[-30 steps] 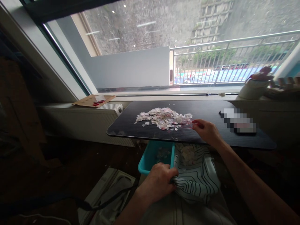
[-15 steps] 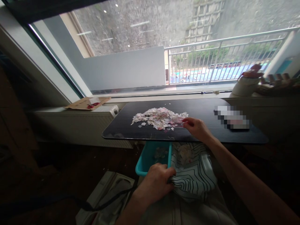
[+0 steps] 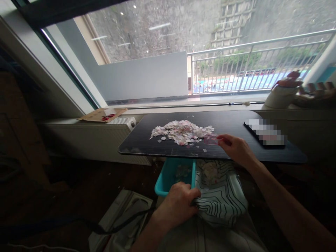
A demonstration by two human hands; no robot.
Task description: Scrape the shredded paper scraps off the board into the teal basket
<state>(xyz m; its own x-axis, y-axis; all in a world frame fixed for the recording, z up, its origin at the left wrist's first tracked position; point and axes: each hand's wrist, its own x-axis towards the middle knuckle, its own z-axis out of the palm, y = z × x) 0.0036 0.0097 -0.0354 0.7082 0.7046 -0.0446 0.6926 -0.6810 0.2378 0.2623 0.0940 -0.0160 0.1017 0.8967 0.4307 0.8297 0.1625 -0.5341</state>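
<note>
A pink scrap (image 3: 211, 140) is being pinched at the pile's (image 3: 182, 131) three o'clock edge by the right hand (image 3: 237, 149). Striped cloth (image 3: 222, 201) is being clenched in the left hand (image 3: 178, 206), fingers together. Loose bits risk being dragged off the worktop (image 3: 136, 147) at six o'clock, missing the bin (image 3: 170, 175).

Heap of small white and pink paper scraps (image 3: 182, 131): low and loose on the middle of the black tabletop (image 3: 231, 122), stray bits toward its near edge. Single flat pinkish paper scrap (image 3: 211, 140): at the heap's right fringe, pinched by the right hand (image 3: 237, 150). White cloth with thin black wavy stripes (image 3: 222, 201): crumpled below the tabletop's near edge, scraps in its hollow, left edge bunched in the left hand (image 3: 178, 206) beside the teal plastic bin (image 3: 170, 173).
</note>
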